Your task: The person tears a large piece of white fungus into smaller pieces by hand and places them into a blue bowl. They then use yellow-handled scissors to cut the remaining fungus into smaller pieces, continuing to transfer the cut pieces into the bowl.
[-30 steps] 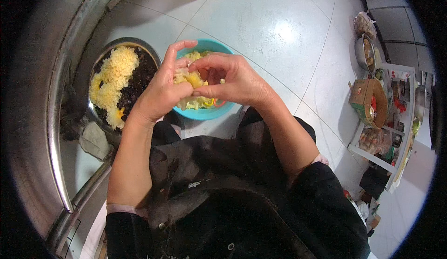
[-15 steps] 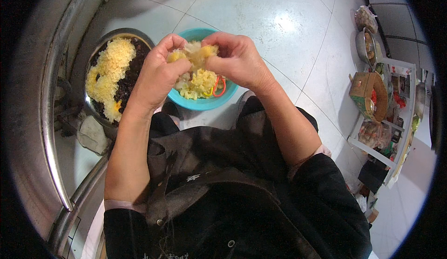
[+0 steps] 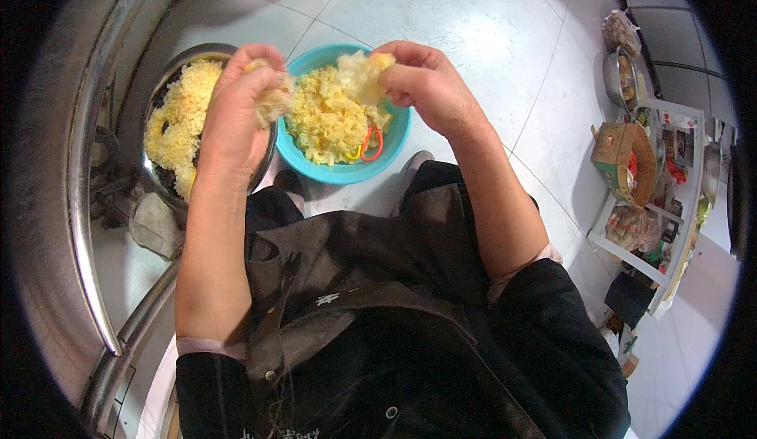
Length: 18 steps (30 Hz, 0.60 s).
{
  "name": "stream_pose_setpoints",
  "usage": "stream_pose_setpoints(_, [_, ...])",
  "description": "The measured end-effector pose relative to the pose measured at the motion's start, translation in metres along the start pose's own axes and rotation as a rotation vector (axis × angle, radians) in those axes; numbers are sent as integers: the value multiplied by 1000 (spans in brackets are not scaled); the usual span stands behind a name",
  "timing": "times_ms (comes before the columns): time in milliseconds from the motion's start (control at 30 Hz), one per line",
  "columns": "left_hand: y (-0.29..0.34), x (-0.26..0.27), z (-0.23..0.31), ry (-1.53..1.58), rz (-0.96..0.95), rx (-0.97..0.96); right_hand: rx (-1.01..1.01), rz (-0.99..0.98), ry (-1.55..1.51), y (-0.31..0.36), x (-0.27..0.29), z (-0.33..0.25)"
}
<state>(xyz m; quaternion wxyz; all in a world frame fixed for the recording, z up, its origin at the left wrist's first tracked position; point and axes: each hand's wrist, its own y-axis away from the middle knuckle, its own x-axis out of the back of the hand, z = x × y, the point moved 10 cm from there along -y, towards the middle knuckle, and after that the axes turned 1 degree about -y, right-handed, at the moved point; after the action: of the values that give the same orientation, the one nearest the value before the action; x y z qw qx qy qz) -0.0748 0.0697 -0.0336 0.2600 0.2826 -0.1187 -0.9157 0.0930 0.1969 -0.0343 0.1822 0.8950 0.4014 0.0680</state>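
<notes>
My left hand, a little smeared by motion, is closed on a pale yellow, frilly piece of snow fungus between the metal bowl and the turquoise basin. A second ruffled piece hangs from my right hand, pinched between thumb and fingers over the basin's far right side. Below, the turquoise basin is heaped with snow fungus. Orange and yellow scissor handles stick out of the heap. At left, yellow fungus clumps lie over dark pieces in a round metal bowl, partly hidden by my left hand and forearm.
A curved metal rail runs along the left side. A pale stone-like lump sits below the metal bowl. On the right stand a shelf rack, a cardboard box and a small metal bowl. Tiled floor lies beyond the basin.
My hands were together over the basin, both on the snow fungus. Now they are apart, each with a piece: the left has moved left toward the metal bowl, the right slightly right.
</notes>
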Motion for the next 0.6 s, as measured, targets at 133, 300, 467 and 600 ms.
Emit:
stream_pose_setpoints(133, [9, -32, -16, -118, -121, 77, -18, -123, 32, 7, -24, 0])
stream_pose_setpoints(300, [13, -39, -19, -488, -150, 34, 33, -163, 77, 9, -32, -1])
stream_pose_setpoints(467, [14, -39, -20, -458, -124, 19, 131, -163, 101, 9, -35, -8])
stream_pose_setpoints(600, [12, -37, -19, -501, -107, 25, 135, -169, 138, 10, -35, -6])
